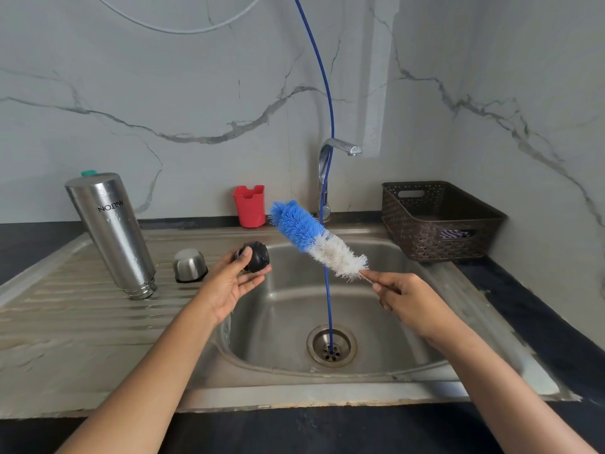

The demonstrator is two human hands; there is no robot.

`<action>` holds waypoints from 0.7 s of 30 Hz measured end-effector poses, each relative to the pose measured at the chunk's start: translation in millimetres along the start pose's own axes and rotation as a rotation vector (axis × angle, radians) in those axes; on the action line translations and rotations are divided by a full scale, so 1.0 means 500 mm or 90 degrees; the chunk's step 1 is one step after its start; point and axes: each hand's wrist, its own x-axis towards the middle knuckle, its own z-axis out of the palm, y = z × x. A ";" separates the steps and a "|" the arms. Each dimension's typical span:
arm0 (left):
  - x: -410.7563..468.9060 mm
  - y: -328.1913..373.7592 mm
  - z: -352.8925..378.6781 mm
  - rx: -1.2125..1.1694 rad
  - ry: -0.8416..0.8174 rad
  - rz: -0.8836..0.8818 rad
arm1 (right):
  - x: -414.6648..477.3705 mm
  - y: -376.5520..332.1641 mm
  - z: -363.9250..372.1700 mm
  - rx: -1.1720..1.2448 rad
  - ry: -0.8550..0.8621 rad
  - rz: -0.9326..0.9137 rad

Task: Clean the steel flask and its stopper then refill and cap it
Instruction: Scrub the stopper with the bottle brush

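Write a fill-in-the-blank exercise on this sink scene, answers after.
The left hand holds the black ____ of the steel flask.
The right hand holds a brush with white and ____ bristles.
The steel flask stands mouth ____ on the drainboard.
The blue hose runs down into the sink's ____.
Missing words: stopper; blue; down; drain.

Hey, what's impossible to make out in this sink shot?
All in the head view:
- Inside of the flask: it stands mouth-down.
- Part of the stopper: covered by the left hand.
- Handle of the brush: buried in the right hand.
- Contents of the basket: screened by its wall.
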 end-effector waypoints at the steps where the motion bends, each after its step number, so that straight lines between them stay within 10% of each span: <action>1: -0.001 -0.004 0.006 0.035 0.009 0.012 | -0.001 0.001 0.000 0.004 -0.002 0.002; 11: 0.000 -0.028 0.025 0.493 0.128 0.065 | -0.006 -0.008 -0.005 0.021 -0.019 -0.010; 21: 0.017 -0.025 -0.007 0.141 0.171 0.026 | -0.043 -0.033 -0.021 -0.153 -0.014 -0.027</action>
